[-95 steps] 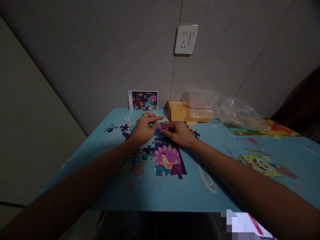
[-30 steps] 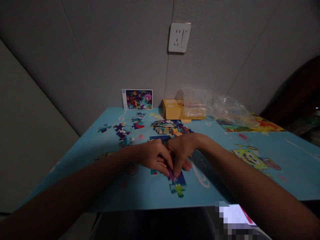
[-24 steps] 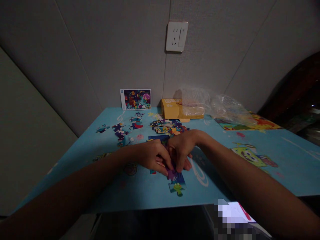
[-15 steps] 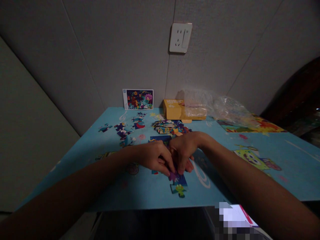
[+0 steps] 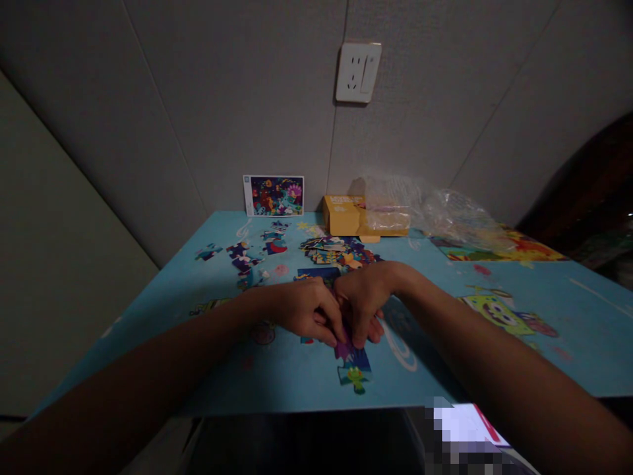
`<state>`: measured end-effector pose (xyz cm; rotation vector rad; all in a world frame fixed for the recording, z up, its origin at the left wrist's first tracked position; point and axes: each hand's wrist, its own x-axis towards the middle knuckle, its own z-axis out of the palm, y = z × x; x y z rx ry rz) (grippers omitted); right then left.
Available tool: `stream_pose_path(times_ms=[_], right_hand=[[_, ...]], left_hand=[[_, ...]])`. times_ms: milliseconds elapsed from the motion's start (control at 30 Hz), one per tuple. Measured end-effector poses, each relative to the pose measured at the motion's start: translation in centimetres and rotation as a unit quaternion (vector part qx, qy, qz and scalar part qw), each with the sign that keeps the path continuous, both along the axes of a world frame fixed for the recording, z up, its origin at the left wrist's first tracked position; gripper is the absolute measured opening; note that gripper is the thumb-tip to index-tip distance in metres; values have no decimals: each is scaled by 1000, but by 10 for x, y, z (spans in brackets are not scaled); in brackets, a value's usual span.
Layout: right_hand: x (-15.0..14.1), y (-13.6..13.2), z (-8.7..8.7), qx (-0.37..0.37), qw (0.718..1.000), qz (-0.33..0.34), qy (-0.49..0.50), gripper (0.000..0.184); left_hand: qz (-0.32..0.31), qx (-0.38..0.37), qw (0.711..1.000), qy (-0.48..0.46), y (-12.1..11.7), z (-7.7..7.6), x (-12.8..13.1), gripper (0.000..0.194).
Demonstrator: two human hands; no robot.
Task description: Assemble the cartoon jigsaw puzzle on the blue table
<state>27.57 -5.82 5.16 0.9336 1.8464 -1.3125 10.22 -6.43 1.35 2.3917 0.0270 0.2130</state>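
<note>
Near the table's front edge lies a joined strip of jigsaw puzzle pieces (image 5: 355, 369), purple and dark blue with a green frog at its near end. My left hand (image 5: 311, 310) has its fingers curled down onto the purple part of the strip. Beside it, touching it, my right hand (image 5: 363, 300) bends at the wrist and presses its fingers on the same pieces from the right. The hands cover the strip's upper part. Just behind them shows a dark blue puzzle section (image 5: 316, 272), partly hidden.
A heap of loose puzzle pieces (image 5: 326, 251) lies behind the hands, with small joined groups (image 5: 242, 256) to the left. A picture card (image 5: 274, 196) leans on the wall. A yellow box (image 5: 341, 216) and clear plastic bag (image 5: 455, 218) are at the back of the blue table (image 5: 163, 303).
Both hands stay on the purple pieces, with only a slight shift of the right fingers. The view has tilted very slightly.
</note>
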Motion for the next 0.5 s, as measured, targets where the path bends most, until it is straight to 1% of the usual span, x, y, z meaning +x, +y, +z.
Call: stream_pose_path(times_ms=[133, 300, 500], right_hand=[[0, 0, 1, 2, 1000, 2, -4, 64], [0, -1, 2, 1, 1000, 3, 3, 58], [0, -1, 1, -1, 1000, -9, 0, 56]], left_hand=[[13, 12, 1000, 0, -1, 1, 0, 11], [14, 6, 1000, -2, -1, 0, 0, 9], [32, 13, 999, 5, -2, 1, 0, 5]])
